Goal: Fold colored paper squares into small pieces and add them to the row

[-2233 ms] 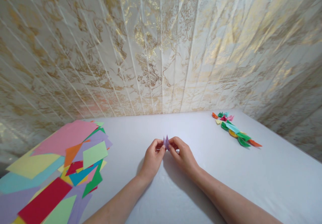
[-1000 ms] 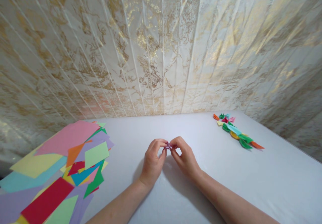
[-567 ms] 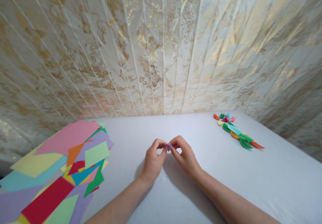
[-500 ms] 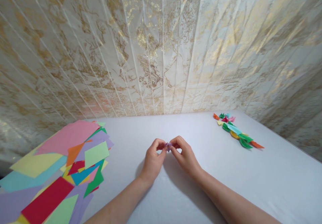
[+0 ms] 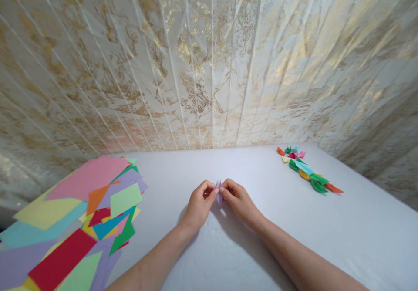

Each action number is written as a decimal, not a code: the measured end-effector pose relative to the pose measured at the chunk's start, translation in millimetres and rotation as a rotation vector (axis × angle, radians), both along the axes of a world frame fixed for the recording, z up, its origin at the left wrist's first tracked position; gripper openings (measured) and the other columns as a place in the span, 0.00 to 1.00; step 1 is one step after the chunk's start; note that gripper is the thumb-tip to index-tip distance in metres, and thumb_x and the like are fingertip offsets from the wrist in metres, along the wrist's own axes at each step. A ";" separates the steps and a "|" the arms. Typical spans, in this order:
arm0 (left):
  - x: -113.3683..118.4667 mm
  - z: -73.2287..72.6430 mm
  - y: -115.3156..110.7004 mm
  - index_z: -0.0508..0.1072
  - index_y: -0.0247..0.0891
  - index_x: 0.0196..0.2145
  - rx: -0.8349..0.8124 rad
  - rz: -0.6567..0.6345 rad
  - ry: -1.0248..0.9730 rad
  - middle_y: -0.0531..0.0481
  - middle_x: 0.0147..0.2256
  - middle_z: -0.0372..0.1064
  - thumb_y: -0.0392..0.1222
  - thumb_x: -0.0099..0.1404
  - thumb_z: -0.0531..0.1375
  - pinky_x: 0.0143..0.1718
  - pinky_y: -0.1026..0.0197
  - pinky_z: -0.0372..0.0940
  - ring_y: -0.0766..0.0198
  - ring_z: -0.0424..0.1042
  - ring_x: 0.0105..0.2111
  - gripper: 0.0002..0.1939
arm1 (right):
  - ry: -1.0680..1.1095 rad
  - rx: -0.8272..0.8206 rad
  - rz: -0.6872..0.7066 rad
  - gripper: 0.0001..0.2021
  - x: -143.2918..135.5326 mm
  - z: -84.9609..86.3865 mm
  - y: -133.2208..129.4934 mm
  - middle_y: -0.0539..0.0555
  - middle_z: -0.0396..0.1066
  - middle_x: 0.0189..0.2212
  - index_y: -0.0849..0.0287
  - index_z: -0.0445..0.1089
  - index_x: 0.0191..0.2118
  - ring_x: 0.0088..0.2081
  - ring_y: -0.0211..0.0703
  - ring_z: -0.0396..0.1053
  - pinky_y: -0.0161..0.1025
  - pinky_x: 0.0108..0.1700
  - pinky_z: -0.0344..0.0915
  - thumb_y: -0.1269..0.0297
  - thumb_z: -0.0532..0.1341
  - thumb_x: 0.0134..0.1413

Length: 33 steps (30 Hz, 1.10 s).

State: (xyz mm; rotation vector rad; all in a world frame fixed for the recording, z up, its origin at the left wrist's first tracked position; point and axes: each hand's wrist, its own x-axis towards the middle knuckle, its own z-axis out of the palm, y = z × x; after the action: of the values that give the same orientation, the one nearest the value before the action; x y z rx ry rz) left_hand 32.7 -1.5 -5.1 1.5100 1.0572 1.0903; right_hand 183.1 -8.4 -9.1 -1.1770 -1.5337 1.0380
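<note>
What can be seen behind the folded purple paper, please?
Behind the purple paper, pinched by the left hand and right hand, are white tabletop and, farther back, the gold-patterned drape. What the paper and hands cover cannot be seen.

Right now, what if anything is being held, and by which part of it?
A small folded purple paper: the left hand pinches its left side, the right hand its right, around mid-height, with points showing above.

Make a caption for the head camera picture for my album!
Left hand and right hand pinch folded purple paper between a pile of colorful sheets and a cluster of little folded shapes.
</note>
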 end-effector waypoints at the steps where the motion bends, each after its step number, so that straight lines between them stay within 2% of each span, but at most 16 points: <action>1: -0.1 -0.3 0.4 0.69 0.38 0.28 -0.013 -0.005 -0.004 0.54 0.27 0.67 0.45 0.62 0.58 0.34 0.63 0.62 0.65 0.67 0.29 0.09 | -0.009 -0.002 0.007 0.13 0.3 0.8 0.1 0.46 0.59 0.21 0.57 0.61 0.25 0.26 0.37 0.57 0.34 0.29 0.54 0.57 0.56 0.57; 4: -0.6 -0.1 1.5 0.69 0.38 0.29 -0.049 -0.009 -0.014 0.54 0.28 0.67 0.46 0.61 0.59 0.34 0.63 0.62 0.65 0.66 0.29 0.09 | -0.059 0.003 0.026 0.13 1.0 2.3 -0.5 0.45 0.56 0.21 0.57 0.59 0.25 0.26 0.36 0.55 0.34 0.29 0.53 0.57 0.55 0.57; 10: -1.3 1.0 2.8 0.67 0.38 0.26 -0.063 0.028 -0.024 0.56 0.25 0.64 0.46 0.59 0.60 0.32 0.65 0.60 0.67 0.63 0.27 0.10 | -0.169 0.037 0.058 0.14 0.5 1.5 -3.2 0.45 0.58 0.22 0.57 0.59 0.25 0.27 0.37 0.56 0.34 0.31 0.53 0.57 0.53 0.61; 14: -0.2 1.8 1.7 0.68 0.38 0.27 -0.043 0.070 -0.047 0.55 0.26 0.65 0.46 0.60 0.60 0.33 0.64 0.61 0.66 0.64 0.28 0.10 | -0.033 -0.030 0.056 0.18 -4.5 1.2 -5.0 0.46 0.61 0.20 0.57 0.59 0.25 0.25 0.36 0.58 0.34 0.29 0.55 0.51 0.55 0.60; 18: 0.4 1.6 1.3 0.68 0.38 0.28 -0.075 0.058 -0.135 0.54 0.27 0.68 0.49 0.59 0.61 0.33 0.63 0.63 0.65 0.67 0.28 0.11 | 0.070 -0.125 0.128 0.20 -8.7 -0.3 -6.5 0.46 0.62 0.20 0.58 0.61 0.25 0.24 0.36 0.59 0.34 0.28 0.56 0.45 0.58 0.56; 22: -0.8 3.8 1.5 0.68 0.38 0.27 -0.138 -0.003 -0.163 0.55 0.24 0.67 0.50 0.59 0.62 0.32 0.64 0.62 0.66 0.66 0.26 0.13 | 0.076 -0.127 0.158 0.20 -8.7 -0.1 -6.8 0.46 0.61 0.20 0.58 0.62 0.25 0.24 0.35 0.59 0.33 0.29 0.57 0.45 0.59 0.56; 26: -0.7 7.8 0.3 0.66 0.38 0.24 -0.171 0.001 -0.219 0.56 0.22 0.65 0.50 0.58 0.63 0.30 0.64 0.60 0.67 0.64 0.25 0.15 | 0.068 -0.133 0.177 0.19 -8.5 1.6 -7.0 0.46 0.61 0.20 0.58 0.61 0.25 0.24 0.36 0.59 0.34 0.29 0.56 0.48 0.58 0.56; 29: 0.6 7.2 0.0 0.63 0.38 0.22 -0.202 0.035 -0.244 0.58 0.20 0.61 0.52 0.58 0.62 0.28 0.65 0.58 0.68 0.60 0.22 0.17 | 0.049 -0.127 0.192 0.18 -9.7 2.2 -8.2 0.46 0.62 0.21 0.58 0.61 0.25 0.25 0.36 0.59 0.34 0.30 0.56 0.49 0.59 0.57; 33: 0.5 2.5 2.6 0.60 0.39 0.19 -0.159 0.144 -0.186 0.59 0.18 0.54 0.55 0.60 0.59 0.25 0.65 0.54 0.69 0.55 0.20 0.21 | 0.029 -0.115 0.212 0.18 -11.0 1.6 -9.9 0.46 0.62 0.21 0.58 0.61 0.25 0.25 0.36 0.59 0.33 0.30 0.55 0.50 0.58 0.58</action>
State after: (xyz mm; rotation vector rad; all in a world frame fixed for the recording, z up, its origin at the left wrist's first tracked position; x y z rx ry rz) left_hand 33.2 1.2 -2.6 1.1972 1.1075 1.1917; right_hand 172.1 -18.3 -7.5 -1.0879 -1.6189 1.2929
